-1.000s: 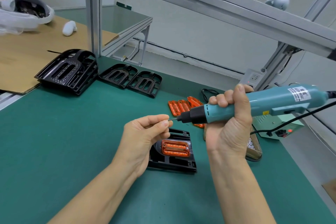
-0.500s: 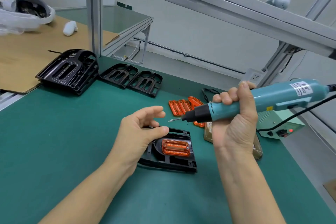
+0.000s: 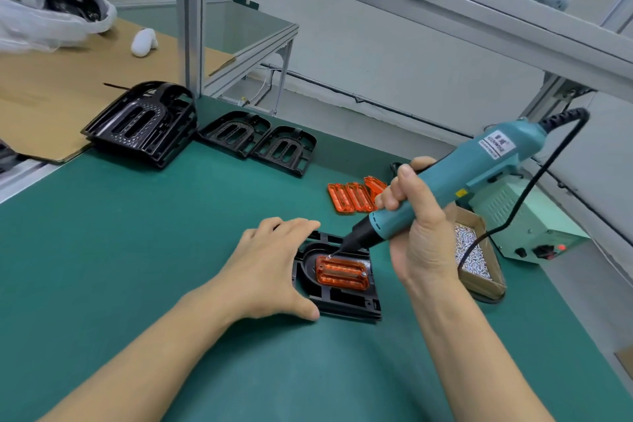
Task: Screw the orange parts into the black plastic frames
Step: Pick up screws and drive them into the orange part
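From the head camera, the black plastic frame (image 3: 337, 295) lies flat on the green bench mat (image 3: 137, 250) just below the middle of the view, with a translucent orange slotted part (image 3: 342, 272) seated in its recess. The left hand (image 3: 270, 271), at nine o'clock of the frame, rests fingers spread and fairly straight over the frame's left edge, thumb against its near corner. The right hand (image 3: 419, 226), at three o'clock of the frame, is wrapped round a teal corded electric screwdriver (image 3: 455, 181), which slants down to the left; its thin bit meets the orange part's far-left corner. At twelve to one o'clock of the frame lie spare orange slotted parts (image 3: 352, 197). A shallow cardboard box of small silver screws (image 3: 474, 250) sits at three o'clock, a pale green power unit (image 3: 524, 223) just beyond it. At ten o'clock, well apart, stand a stack of black frames (image 3: 144, 123) and two single black frames (image 3: 260, 140).
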### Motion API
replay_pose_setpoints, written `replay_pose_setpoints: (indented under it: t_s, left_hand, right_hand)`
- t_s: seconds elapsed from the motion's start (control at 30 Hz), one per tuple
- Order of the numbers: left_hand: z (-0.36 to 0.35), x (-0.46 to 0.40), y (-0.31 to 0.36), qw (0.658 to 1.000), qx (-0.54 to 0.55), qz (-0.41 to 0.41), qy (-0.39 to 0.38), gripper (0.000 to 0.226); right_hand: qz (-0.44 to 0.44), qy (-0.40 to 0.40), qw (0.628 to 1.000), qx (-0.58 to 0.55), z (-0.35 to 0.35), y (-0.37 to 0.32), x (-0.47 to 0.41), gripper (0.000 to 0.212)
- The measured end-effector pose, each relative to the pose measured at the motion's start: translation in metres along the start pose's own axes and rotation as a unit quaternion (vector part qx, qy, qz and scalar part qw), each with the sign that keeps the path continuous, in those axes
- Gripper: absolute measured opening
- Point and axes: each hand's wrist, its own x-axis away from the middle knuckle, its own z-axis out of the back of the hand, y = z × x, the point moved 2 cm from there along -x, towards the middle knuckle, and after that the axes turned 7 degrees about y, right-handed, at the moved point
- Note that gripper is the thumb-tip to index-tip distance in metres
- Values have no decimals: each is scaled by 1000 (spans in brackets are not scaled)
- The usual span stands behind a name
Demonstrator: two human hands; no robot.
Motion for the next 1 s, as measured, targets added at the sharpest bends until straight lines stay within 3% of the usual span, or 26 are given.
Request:
replay_pose_setpoints:
  t_s: [0.67, 1.0]
  left_hand:
    - [4, 2, 6, 1000, 21, 15, 15, 113]
    - [0, -1, 2, 999, 21, 11, 22, 118]
  right_hand:
    - [-6, -49, 995, 88, -6, 9, -3, 17]
    - [-17, -172, 974, 149, -20, 14, -10, 18]
